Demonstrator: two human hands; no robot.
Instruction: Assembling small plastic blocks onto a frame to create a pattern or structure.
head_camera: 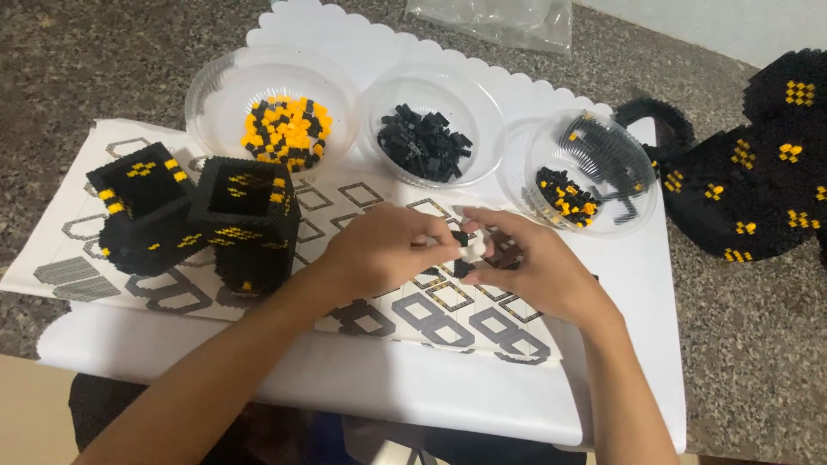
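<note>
Small black brick piece (463,238) pinched between both hands at frame centre, over the printed instruction sheet (103,258); too small to tell its long axis or facing. Left hand (379,250) knuckles up, fingers curled shut on the piece, forearm running in from 7 o'clock. Right hand (534,267) fingertips closed on the same piece, forearm from 5 o'clock. Sheet is white with grey and black diagram shapes, lying on a scalloped white board (345,379). At 12 o'clock, clear bowl of black bricks (426,142); 11 o'clock, bowl of yellow bricks (289,129); 1 o'clock, bowl of mixed bricks (586,181). At 9 o'clock, two hollow black-yellow block builds (198,215). At 3 o'clock, large black build (758,172). Clear plastic bag (500,17) at top edge.
</note>
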